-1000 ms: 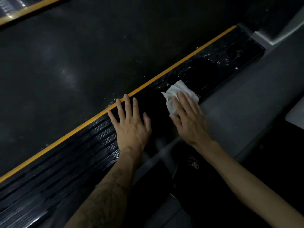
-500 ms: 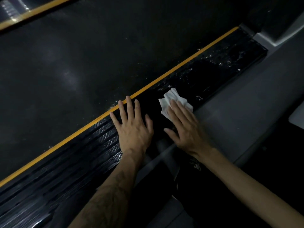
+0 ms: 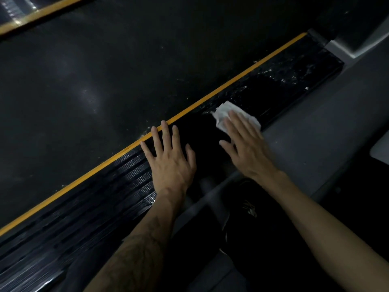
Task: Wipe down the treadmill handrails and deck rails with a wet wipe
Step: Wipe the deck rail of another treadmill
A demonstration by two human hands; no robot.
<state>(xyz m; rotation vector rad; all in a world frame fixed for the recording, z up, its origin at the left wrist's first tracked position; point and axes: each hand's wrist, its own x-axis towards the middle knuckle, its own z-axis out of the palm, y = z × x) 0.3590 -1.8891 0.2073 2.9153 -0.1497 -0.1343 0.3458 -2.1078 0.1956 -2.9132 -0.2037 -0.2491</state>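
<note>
The right hand [image 3: 245, 144] is pressing the wet wipe [image 3: 229, 115] flat-fingered along the deck rail [image 3: 284, 89], the left hand [image 3: 170, 157] is resting open near it, and speckled far-right rail is likely needing wiping next.

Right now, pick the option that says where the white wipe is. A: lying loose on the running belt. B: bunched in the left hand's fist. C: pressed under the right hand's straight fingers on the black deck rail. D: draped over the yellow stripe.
C: the wipe lies flat under the right hand on the deck rail; the left hand rests bare beside it.

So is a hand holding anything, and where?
Nothing is gripped. The right hand presses the wet wipe flat under straight fingers; the left hand rests bare.
</note>
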